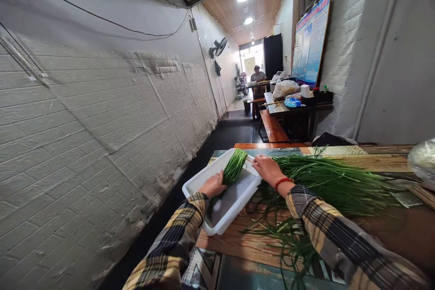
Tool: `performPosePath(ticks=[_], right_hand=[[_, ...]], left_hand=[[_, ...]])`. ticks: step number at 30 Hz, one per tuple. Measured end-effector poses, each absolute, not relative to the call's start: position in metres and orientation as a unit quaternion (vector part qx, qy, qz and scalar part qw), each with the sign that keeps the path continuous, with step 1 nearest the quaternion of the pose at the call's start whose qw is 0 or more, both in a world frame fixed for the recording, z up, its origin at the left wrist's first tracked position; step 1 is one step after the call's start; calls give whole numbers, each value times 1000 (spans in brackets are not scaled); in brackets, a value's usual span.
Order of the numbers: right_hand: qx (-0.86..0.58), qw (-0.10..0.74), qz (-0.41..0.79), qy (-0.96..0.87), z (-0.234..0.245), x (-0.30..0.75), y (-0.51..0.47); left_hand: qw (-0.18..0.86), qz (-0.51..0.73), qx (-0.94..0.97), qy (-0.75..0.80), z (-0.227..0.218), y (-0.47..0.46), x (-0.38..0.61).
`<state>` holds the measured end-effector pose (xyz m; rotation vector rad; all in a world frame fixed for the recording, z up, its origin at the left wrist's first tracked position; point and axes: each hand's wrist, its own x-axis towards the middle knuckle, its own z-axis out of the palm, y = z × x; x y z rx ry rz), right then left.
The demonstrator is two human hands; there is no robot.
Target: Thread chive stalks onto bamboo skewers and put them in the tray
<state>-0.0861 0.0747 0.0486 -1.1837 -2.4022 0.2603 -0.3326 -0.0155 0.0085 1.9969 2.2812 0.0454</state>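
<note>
My left hand (213,185) is closed round a bunch of green chives (235,167) above a white plastic tray (222,225). The stalk ends point away toward the tray's far right corner. Pinched in the fingers of my right hand (268,168) is a thin pale stick that looks like a bamboo skewer (249,159); its tip meets the bunch near the stalk ends. Whether it passes through is too small to tell. A large heap of loose chives (333,181) lies to the right, partly behind my right forearm. Stray leaves (295,240) are scattered below it.
A wooden table (224,247) carries the tray and heap. At its right edge are a clear plastic bag (423,163) and pale sticks (421,194). A brick wall (102,145) runs along the left. Beyond stand a bench (274,126), a cluttered table (277,108) and a seated person (258,74).
</note>
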Motion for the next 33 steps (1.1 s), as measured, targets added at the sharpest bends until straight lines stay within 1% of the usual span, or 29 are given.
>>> performPosePath(ticks=[5, 6, 8, 11, 15, 19, 23, 25, 28, 30, 33], right_hand=[[-434, 282, 103, -849, 56, -30, 66], [-433, 293, 108, -845, 55, -16, 64], [-414, 359, 146, -824, 51, 13, 59], [-409, 411, 186, -793, 39, 53, 47], [-435, 433, 206, -762, 22, 98, 23], [-474, 439, 227, -729, 6, 143, 0], [-519, 436, 245, -693, -15, 186, -17], [-528, 424, 259, -689, -28, 201, -26], [-529, 382, 279, -704, -46, 213, -41], [-526, 359, 293, -713, -56, 215, -52], [-519, 360, 260, -730, -63, 213, -66]], left_hand=[[63, 71, 650, 754, 37, -30, -349], [58, 96, 652, 750, 44, -36, -349], [53, 195, 664, 720, 57, -49, -343], [59, 291, 669, 681, 74, -69, -318], [83, 342, 696, 625, 84, -84, -265], [121, 355, 718, 586, 83, -88, -213], [170, 344, 740, 553, 71, -85, -172], [192, 332, 746, 545, 60, -79, -153], [220, 320, 754, 529, 41, -69, -122], [224, 294, 775, 512, 31, -63, -98], [206, 236, 818, 483, 20, -59, -63]])
